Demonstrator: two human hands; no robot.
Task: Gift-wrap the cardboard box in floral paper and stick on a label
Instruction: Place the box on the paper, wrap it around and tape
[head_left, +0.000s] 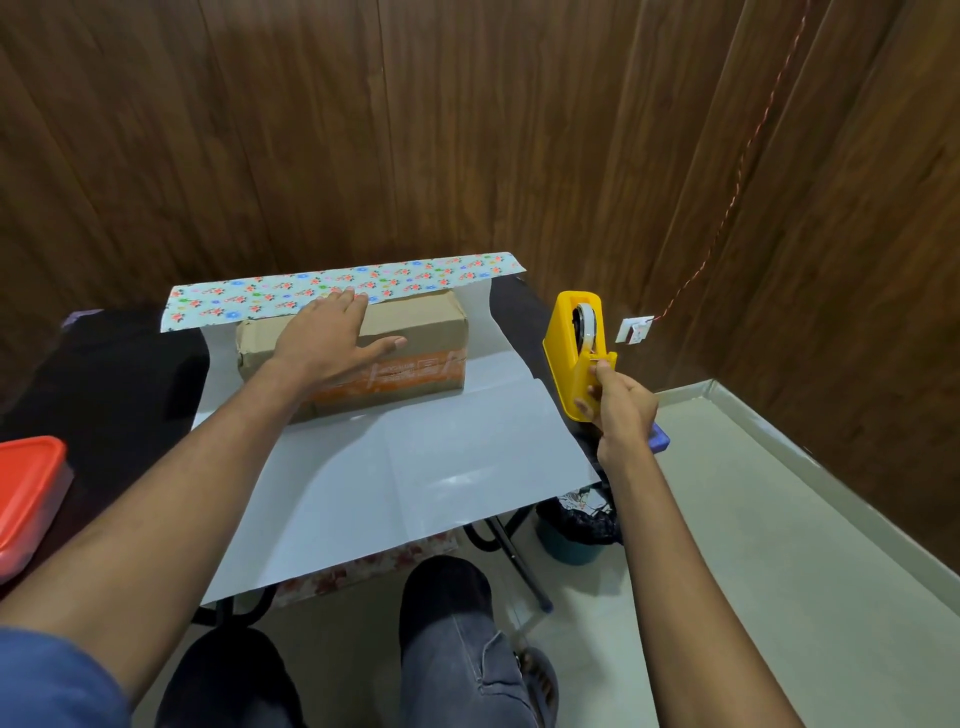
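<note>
**Tack the far flap down before you let go**

The cardboard box (358, 353) lies on its long side toward the back of the table, sitting on the white underside of the floral paper (395, 467). The far edge of the sheet is folded up and over the box's top rear edge, printed side showing as a strip (337, 288). Your left hand (332, 338) lies flat on the box top, fingers straight, fingertips pressing that folded strip down. Keep it there, since the flap looks likely to spring back if you lift off.

Your right hand (618, 410) grips the yellow tape dispenser (576, 353) by its lower end, lifted off to the right of the box and apart from it. Can't tell whether a tape end is already pulled free.

Do it well:
- Bring the dispenser across to the flap edge near your left fingertips and lay tape half on paper, half on cardboard.
- Pull the flap snug first; any slack now probably shows as a wrinkle later.
- Tape the middle, then the ends if needed.
- Near half of the sheet hangs off the front edge of the table (119, 374); don't drag it with your forearm.

Around: a red-lidded container (26, 493) at the left edge, a bin (576, 530) on the floor under the right side. The label isn't visible.
</note>
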